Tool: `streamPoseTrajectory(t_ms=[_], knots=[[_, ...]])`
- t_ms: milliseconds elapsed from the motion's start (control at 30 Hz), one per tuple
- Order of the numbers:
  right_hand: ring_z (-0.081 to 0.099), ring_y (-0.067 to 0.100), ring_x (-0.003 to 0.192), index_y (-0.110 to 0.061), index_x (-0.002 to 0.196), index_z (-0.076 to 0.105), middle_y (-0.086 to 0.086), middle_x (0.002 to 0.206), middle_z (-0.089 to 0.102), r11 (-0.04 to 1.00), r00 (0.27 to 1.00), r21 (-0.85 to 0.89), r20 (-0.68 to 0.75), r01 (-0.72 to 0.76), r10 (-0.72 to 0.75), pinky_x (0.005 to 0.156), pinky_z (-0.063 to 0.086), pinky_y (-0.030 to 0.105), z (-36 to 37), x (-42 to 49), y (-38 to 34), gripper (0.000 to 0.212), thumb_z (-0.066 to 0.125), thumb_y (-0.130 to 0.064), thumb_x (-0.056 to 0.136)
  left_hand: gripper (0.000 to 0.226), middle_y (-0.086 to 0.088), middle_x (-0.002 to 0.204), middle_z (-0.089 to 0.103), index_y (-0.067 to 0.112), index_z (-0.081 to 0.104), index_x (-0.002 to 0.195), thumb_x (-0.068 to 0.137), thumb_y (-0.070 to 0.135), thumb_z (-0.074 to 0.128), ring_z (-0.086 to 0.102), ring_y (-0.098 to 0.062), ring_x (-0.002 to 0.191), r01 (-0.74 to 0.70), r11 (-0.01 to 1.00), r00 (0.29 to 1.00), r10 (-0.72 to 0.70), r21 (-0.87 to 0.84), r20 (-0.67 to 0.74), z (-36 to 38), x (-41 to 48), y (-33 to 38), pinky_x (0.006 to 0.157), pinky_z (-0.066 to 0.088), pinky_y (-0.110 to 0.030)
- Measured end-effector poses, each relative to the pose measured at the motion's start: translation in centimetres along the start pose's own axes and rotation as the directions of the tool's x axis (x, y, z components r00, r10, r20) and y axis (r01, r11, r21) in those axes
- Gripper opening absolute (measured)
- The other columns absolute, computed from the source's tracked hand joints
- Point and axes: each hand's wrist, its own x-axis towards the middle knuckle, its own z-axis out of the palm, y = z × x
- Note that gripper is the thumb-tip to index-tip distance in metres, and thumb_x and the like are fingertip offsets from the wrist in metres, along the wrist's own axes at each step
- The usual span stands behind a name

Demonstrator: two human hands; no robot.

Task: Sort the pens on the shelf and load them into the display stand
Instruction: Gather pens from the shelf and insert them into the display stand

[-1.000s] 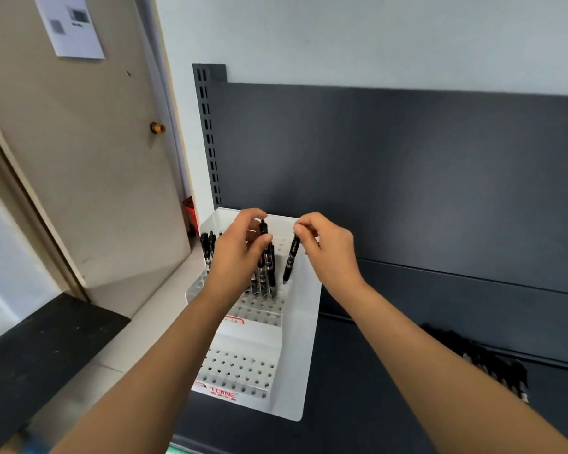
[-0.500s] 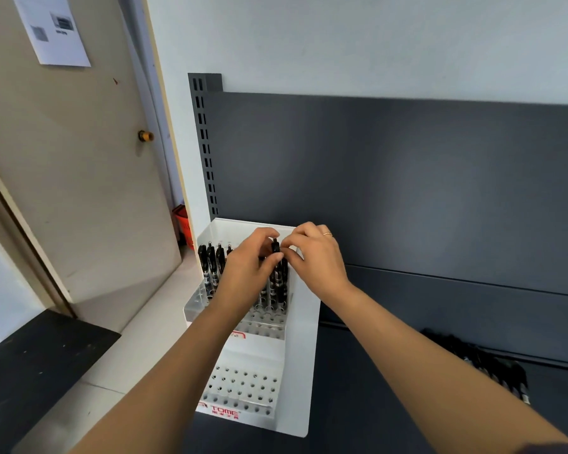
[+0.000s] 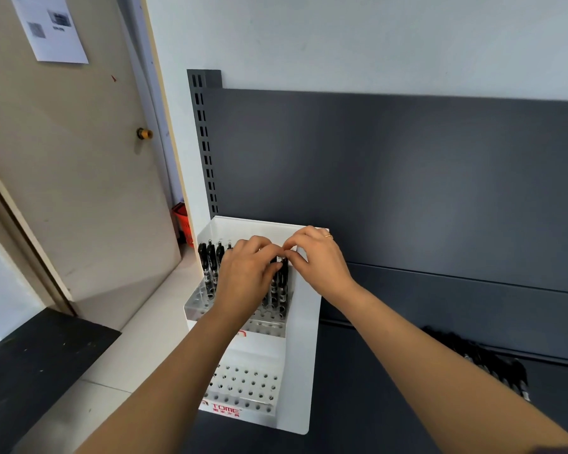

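Upper tier of the display stand (image 3: 304, 355), at the 9 o'clock end of the shelf (image 3: 348, 421). The right hand (image 3: 320, 262) pinches the top of a pen (image 3: 286, 271) between thumb and forefinger, apparently seating it in a hole. The left hand (image 3: 245, 276) curls its fingers about neighbouring standing pens (image 3: 273, 290), probably steadying them. Loose pens (image 3: 482, 362) lie at the stand's 4 o'clock.

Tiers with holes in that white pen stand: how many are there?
2. The upper tier sits at the back, black pens standing in it; the lower tier is in front, visible holes empty. The left arm covers part of both.
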Motion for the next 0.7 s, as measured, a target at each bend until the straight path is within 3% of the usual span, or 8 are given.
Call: streamPoseTrajectory(t_ms=[167, 333, 467, 567, 700], knots=[[0.048, 0.019, 0.111, -0.02, 0.112, 0.065, -0.003, 0.116, 0.059, 0.999, 1.0, 0.042, -0.015, -0.006, 0.007, 0.093, 0.043, 0.035, -0.7, -0.5, 0.4, 0.021, 0.053, -0.023, 0.095, 0.011, -0.002, 0.093, 0.064, 0.017, 0.068, 0.091, 0.081, 0.016, 0.07, 0.059, -0.027, 0.083, 0.046, 0.999, 0.998, -0.044, 0.027, -0.052, -0.2, 0.6, 0.9, 0.071, 0.035, -0.031], [0.05, 0.016, 0.105, -0.017, 0.112, 0.063, -0.001, 0.113, 0.058, 0.996, 0.994, 0.043, -0.08, -0.077, 0.081, 0.089, 0.046, 0.031, -2.6, -2.4, 3.1, 0.02, 0.054, -0.023, 0.095, 0.015, 0.002, 0.094, 0.065, 0.02, 0.066, 0.094, 0.086, 0.028, 0.058, 0.059, -0.023, 0.087, -0.09, 0.996, 0.995, 0.09, 0.019, -0.033, 0.9, 1.8, 4.2, 0.074, 0.035, -0.029], [0.051, 0.017, 0.101, -0.015, 0.108, 0.064, 0.001, 0.108, 0.06, 0.994, 0.992, -0.008, -0.078, -0.105, 0.104, 0.082, 0.044, 0.027, -4.7, -4.7, 6.3, 0.018, 0.055, -0.022, 0.094, 0.028, 0.006, 0.085, 0.064, 0.021, 0.064, 0.09, 0.086, 0.035, 0.04, 0.059, -0.02, 0.08, -0.195, 0.981, 0.98, 0.195, -0.001, 0.037, 2.9, 2.4, 7.7, 0.069, 0.037, -0.028], [0.053, 0.019, 0.098, -0.015, 0.107, 0.064, 0.002, 0.105, 0.061, 0.988, 0.992, -0.087, -0.037, -0.125, 0.123, 0.079, 0.044, 0.029, -6.3, -6.5, 8.9, 0.018, 0.054, -0.023, 0.095, 0.023, 0.006, 0.079, 0.063, 0.022, 0.064, 0.088, 0.084, 0.032, 0.043, 0.059, -0.02, 0.075, -0.238, 0.971, 0.968, 0.239, -0.014, 0.075, 5.0, 2.3, 9.8, 0.064, 0.042, -0.03], [0.055, 0.023, 0.099, -0.018, 0.11, 0.064, 0.001, 0.104, 0.063, 0.957, 0.98, -0.24, 0.075, -0.161, 0.183, 0.083, 0.046, 0.035, -7.8, -9.4, 12.8, 0.022, 0.05, -0.027, 0.096, 0.009, 0.003, 0.084, 0.065, 0.019, 0.064, 0.092, 0.083, 0.019, 0.064, 0.059, -0.023, 0.078, -0.252, 0.967, 0.951, 0.256, -0.048, 0.172, 8.0, 1.7, 11.9, 0.067, 0.044, -0.034]])
